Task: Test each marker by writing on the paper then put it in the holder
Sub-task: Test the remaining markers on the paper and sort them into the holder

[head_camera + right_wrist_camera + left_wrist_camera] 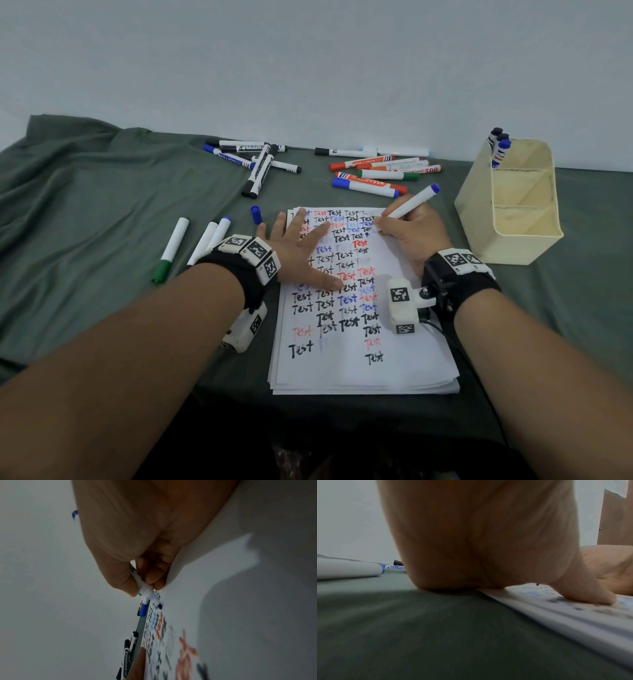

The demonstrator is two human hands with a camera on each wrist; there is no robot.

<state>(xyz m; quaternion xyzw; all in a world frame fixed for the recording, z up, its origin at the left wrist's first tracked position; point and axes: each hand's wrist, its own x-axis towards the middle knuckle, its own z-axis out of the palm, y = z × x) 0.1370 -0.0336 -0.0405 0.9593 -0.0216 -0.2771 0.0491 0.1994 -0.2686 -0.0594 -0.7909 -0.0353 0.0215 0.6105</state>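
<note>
Gripping a white-barrelled marker [407, 205] with a blue end plug, right hand [412, 236] curled round the barrel, blue tip down on the upper right part of the paper [404, 359]. Seen from the right wrist: thumb and fingers [152, 577] pinching the barrel just above the dark blue nib. Pressing flat on the left half of the sheet, left hand [301, 251] spread wide, fingers straight, holding nothing. Lying on a stack on the green-draped worktop [102, 212], that top sheet crowded with rows of "Test" in black, red and blue. Standing right of the sheet, a cream holder [513, 219] with a few blue and black capped markers in its far compartment. Resting loose near the top left corner of the sheet, a blue cap [256, 214].
</note>
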